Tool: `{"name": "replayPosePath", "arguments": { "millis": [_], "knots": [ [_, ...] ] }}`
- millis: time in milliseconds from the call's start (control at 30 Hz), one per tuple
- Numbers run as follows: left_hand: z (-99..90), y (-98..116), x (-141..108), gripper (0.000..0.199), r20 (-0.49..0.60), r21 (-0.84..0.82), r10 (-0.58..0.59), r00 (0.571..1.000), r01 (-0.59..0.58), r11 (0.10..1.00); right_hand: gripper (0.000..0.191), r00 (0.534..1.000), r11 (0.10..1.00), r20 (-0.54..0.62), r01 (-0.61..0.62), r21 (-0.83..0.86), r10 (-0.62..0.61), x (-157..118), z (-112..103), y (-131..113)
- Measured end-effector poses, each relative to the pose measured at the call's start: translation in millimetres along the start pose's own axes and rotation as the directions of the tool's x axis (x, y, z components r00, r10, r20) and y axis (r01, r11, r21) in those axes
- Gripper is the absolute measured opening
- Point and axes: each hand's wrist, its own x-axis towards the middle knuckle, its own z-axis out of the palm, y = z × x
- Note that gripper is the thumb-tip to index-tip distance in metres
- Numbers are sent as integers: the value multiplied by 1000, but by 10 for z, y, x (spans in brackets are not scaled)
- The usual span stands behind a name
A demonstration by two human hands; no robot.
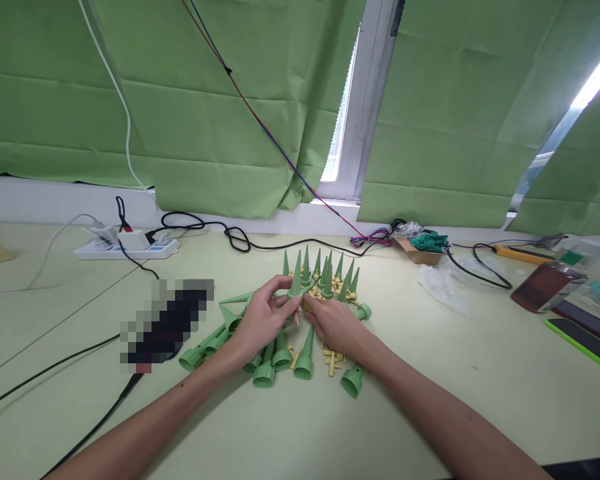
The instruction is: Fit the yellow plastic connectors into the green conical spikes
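Head view: left hand [263, 319] and right hand [334, 325] meeting over pale surface [480, 373], fingers of both closed on one green spike [297, 285], upright spikes [325, 270] just behind, fallen spikes [270, 363] and small tan pieces [331, 360] beneath.

One view only, taken from the head, aimed forward and down, surface [480, 373] seen close, curtains [220, 120] seen behind

power strip [127, 245] | black cable [240, 239] | cardboard tray [416, 250] | green curtains [205, 100] | phone [583, 339]
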Motion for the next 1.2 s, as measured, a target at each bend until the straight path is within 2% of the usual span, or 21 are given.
{"name": "replayPosePath", "arguments": {
  "millis": [500,867,1200],
  "knots": [
    [-23,-5,-6,32,16,36,53,998,-54,998,19,997,991,-45,67,116,-62,-35,-13,30],
    [-21,2,-6,29,14,38,46,999,-47,998,14,987,984,-113,127,124,-113,-55,6,64],
    [-12,12,-7,32,8,24,22,1000,-22,999,16,994,994,-94,71,83,-64,-27,46,21]
  ]
}}
